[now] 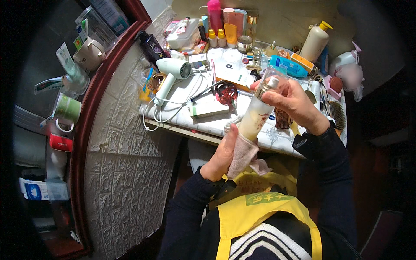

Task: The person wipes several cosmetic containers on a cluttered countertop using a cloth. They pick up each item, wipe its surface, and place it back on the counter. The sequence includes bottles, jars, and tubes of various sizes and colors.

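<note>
A frosted pump bottle (255,117) with writing on its side is held tilted between my two hands, over the front edge of the table. My left hand (222,154) grips its lower end through a pinkish cloth (243,151), whose loose corner hangs down. The fingers of my right hand (286,99) are closed around the bottle's neck and its clear cap, near the white pump head. Behind the bottle lie a red round ornament (227,93) and a white and green box (209,110). The bottle's base is hidden in the cloth.
A pale green hair dryer (172,73) with a looped cord lies at the table's left. Bottles, tubes and a blue tube (288,66) crowd the back. A hairbrush (337,115) sits at the right edge. A textured wall and a red-framed shelf (97,84) with cups stand at the left.
</note>
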